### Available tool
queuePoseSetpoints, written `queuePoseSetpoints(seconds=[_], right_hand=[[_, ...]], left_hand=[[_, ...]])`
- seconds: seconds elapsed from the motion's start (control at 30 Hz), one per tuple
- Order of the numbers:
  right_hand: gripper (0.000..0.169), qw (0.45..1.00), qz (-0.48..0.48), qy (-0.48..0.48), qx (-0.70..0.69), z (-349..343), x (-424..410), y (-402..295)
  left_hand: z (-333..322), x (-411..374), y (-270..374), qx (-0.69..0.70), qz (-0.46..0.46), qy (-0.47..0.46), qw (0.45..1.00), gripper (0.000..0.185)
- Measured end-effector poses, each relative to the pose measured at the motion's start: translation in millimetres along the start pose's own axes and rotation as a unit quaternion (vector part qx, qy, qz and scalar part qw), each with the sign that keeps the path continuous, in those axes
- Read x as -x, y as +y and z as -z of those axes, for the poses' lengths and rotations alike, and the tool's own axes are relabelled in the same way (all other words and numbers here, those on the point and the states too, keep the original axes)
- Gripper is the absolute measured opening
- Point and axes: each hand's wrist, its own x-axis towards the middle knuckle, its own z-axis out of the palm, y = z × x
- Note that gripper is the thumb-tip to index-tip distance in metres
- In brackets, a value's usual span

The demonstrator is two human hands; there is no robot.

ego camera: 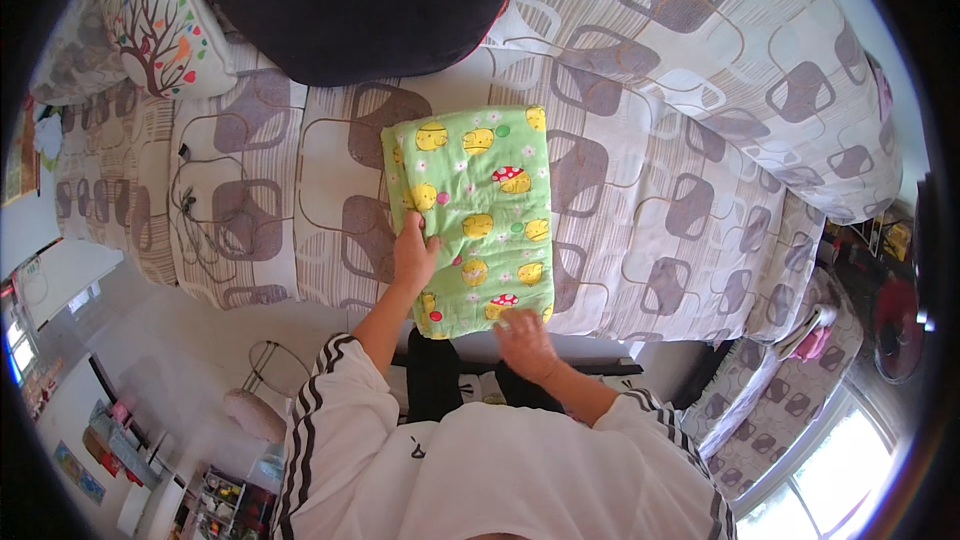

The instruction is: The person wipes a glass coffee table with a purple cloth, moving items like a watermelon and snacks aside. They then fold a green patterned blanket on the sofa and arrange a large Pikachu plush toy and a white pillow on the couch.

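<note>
A folded green cotton cloth [495, 202], printed with yellow chicks, white flowers and red spotted mushroom caps, lies as a thick rectangle on the sofa seat before me. My left hand [416, 253] grips its left edge, the thumb on top and some fingertips hidden at the fold. Over the lower right corner, my right hand [527, 345] is blurred, its fingers loosely apart and no object seen in it. Whether those fingers touch the cloth I cannot tell.
The sofa [675, 217] wears a beige and brown patterned cover. A black cushion [367, 7] leans at the back, beside a tree-print pillow [161, 30]. A thin dark cable [196, 221] lies coiled on the left seat. A round stool [255, 414] stands at lower left.
</note>
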Motion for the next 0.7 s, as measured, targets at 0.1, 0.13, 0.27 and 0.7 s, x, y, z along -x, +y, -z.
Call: queuePoseSetpoints(seconds=[0.1, 0.13, 0.27, 0.7], right_hand=[[0.051, 0.995, 0.086, -0.027, 0.051, 10.1, -8.2, -29.0], [0.049, 0.993, 0.085, -0.015, 0.085, -0.4, -19.8, -23.7], [0.045, 0.981, 0.117, 0.046, 0.150, -38.0, -41.3, -3.6], [0.019, 0.991, 0.077, -0.053, -0.094, 96.3, -97.5, -11.7]], left_hand=[[-2.6, 3.2, -28.7, -0.037, -0.065, 0.068, 0.995, 0.047], [4.8, -0.6, -17.8, -0.069, -0.101, 0.110, 0.986, 0.047], [28.9, -5.6, 47.5, -0.244, -0.296, 0.118, 0.916, 0.060], [15.0, -18.6, -12.7, -0.176, -0.393, -0.256, 0.866, 0.054]])
